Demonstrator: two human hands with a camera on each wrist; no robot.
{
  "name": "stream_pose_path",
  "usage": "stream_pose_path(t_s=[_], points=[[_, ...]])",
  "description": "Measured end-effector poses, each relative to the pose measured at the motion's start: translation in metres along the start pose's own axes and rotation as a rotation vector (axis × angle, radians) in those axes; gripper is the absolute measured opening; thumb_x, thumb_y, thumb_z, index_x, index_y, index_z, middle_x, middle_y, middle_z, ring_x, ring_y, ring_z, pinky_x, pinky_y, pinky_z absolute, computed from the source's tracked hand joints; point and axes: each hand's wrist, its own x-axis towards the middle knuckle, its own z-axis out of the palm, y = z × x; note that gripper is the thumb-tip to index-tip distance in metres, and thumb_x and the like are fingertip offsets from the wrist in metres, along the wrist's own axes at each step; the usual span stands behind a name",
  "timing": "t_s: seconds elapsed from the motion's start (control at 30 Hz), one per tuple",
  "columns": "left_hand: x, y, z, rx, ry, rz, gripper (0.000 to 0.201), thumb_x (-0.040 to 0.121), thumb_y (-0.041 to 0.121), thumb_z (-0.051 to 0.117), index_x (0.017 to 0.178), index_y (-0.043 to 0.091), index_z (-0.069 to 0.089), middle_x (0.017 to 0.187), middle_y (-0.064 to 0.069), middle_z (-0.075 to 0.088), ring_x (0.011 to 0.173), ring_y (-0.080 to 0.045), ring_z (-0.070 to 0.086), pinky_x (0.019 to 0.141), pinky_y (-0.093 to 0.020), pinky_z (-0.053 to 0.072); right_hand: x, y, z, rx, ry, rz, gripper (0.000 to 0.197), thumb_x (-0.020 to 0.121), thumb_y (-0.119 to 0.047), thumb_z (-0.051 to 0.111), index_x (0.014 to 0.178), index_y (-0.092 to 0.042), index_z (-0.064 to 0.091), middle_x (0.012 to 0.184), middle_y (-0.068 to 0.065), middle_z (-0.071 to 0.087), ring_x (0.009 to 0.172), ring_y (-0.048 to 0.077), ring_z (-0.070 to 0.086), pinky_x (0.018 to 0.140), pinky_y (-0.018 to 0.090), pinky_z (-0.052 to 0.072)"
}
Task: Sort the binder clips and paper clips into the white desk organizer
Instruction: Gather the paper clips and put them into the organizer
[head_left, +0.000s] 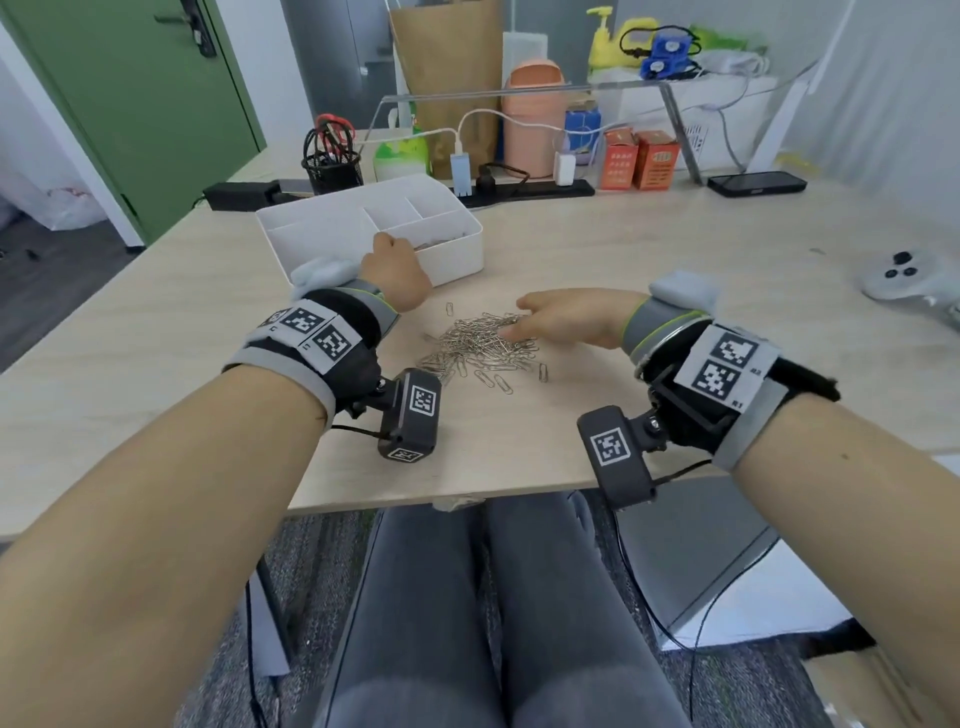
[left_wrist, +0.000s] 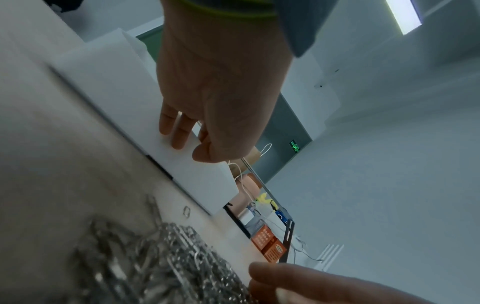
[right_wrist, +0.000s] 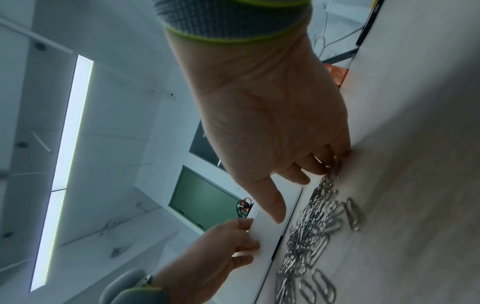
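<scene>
A loose heap of silver paper clips (head_left: 483, 348) lies on the wooden table between my hands, and it also shows in the right wrist view (right_wrist: 311, 230). My right hand (head_left: 524, 322) rests on the heap's right side. Its fingertips (right_wrist: 335, 160) press on clips and the thumb sticks out apart. The white desk organizer (head_left: 452, 260) stands behind the heap, with some paper clips (head_left: 436, 239) in its near right compartment. My left hand (head_left: 395, 254) hangs over the organizer's near wall (left_wrist: 109, 82), fingers (left_wrist: 179, 133) loosely bent, nothing seen in them. No binder clips show.
Behind the organizer stand a black mesh pen holder (head_left: 332, 166), a power strip (head_left: 519, 189), orange boxes (head_left: 639, 158) and a phone (head_left: 756, 183). A white controller (head_left: 909, 275) lies at the far right. The table's front edge (head_left: 467, 496) runs just behind my wrists.
</scene>
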Motion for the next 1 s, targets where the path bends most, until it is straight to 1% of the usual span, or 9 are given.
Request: stream_pose_path(t_s=[0.17,0.33,0.47,0.53,0.63,0.77,0.8,0.9,1.0], points=[[-0.006,-0.002,-0.012,0.082,-0.132,0.024,0.046,0.097,0.010,0.037,0.142,0.004,0.035,0.149,-0.013,0.023,0.130,-0.038,0.041,0.111,-0.047,0.031,0.001,-0.005,-0.001,-0.027,0.014,-0.026,0.075,0.091,-0.044,0.055,0.148,-0.008,0.023,0.155,0.007,0.027,0.140,0.023,0.029,0.115,0.037,0.026],[-0.014,-0.003,-0.017,0.122,-0.166,0.058,0.044,0.096,0.012,0.038,0.140,0.006,0.040,0.146,-0.016,0.028,0.133,-0.036,0.037,0.112,-0.052,0.028,-0.002,-0.012,-0.011,-0.056,0.039,-0.051,0.068,0.091,-0.041,0.055,0.146,-0.008,0.031,0.150,0.007,0.035,0.136,0.023,0.035,0.115,0.037,0.027],[-0.018,-0.007,-0.017,-0.119,-0.068,0.202,0.040,0.094,0.008,0.039,0.134,0.006,0.043,0.140,-0.016,0.037,0.125,-0.032,0.045,0.108,-0.040,0.035,-0.005,-0.014,-0.016,-0.116,0.054,-0.031,0.063,0.091,-0.042,0.055,0.142,-0.009,0.039,0.145,0.007,0.042,0.133,0.025,0.039,0.113,0.036,0.029],[-0.024,-0.004,-0.016,-0.178,-0.105,0.282,0.039,0.094,0.006,0.037,0.133,0.008,0.044,0.138,-0.014,0.046,0.125,-0.029,0.047,0.106,-0.036,0.037,-0.005,-0.014,-0.016,-0.149,0.082,-0.024,0.057,0.092,-0.041,0.054,0.137,-0.007,0.046,0.140,0.010,0.048,0.129,0.027,0.043,0.111,0.039,0.031],[-0.031,0.006,-0.008,-0.020,-0.290,0.297,0.047,0.096,0.004,0.036,0.142,0.008,0.038,0.147,-0.011,0.041,0.134,-0.028,0.040,0.112,-0.035,0.032,-0.004,-0.013,-0.014,-0.165,0.079,-0.023,0.052,0.093,-0.034,0.053,0.135,-0.004,0.048,0.139,0.012,0.049,0.129,0.028,0.045,0.112,0.041,0.032],[-0.033,0.006,0.000,0.155,-0.352,0.332,0.045,0.094,0.005,0.035,0.139,0.007,0.043,0.143,-0.011,0.046,0.125,-0.026,0.045,0.104,-0.034,0.034,-0.002,-0.009,-0.009,-0.108,-0.013,-0.033,0.061,0.092,-0.030,0.056,0.146,-0.015,0.033,0.150,0.004,0.037,0.136,0.020,0.037,0.116,0.035,0.026],[-0.033,0.005,0.000,0.164,-0.364,0.339,0.045,0.094,0.005,0.036,0.138,0.007,0.045,0.142,-0.010,0.047,0.123,-0.025,0.046,0.103,-0.033,0.035,-0.002,-0.008,-0.008,-0.094,-0.027,-0.040,0.062,0.091,-0.030,0.057,0.146,-0.016,0.032,0.151,0.003,0.037,0.136,0.019,0.037,0.116,0.035,0.026],[-0.033,0.001,-0.006,0.100,-0.415,0.348,0.049,0.093,0.007,0.039,0.142,0.015,0.040,0.147,-0.004,0.043,0.133,-0.022,0.041,0.112,-0.032,0.032,-0.002,-0.009,-0.007,-0.055,-0.047,-0.073,0.063,0.090,-0.030,0.059,0.146,-0.017,0.033,0.149,0.002,0.040,0.135,0.018,0.039,0.115,0.032,0.027],[-0.031,-0.002,-0.013,0.026,-0.415,0.356,0.050,0.090,0.014,0.050,0.140,0.018,0.042,0.141,-0.001,0.049,0.128,-0.020,0.047,0.109,-0.035,0.038,-0.005,-0.012,-0.012,-0.053,0.026,-0.110,0.064,0.087,-0.030,0.065,0.143,-0.014,0.039,0.143,0.006,0.046,0.128,0.021,0.046,0.109,0.032,0.036]])
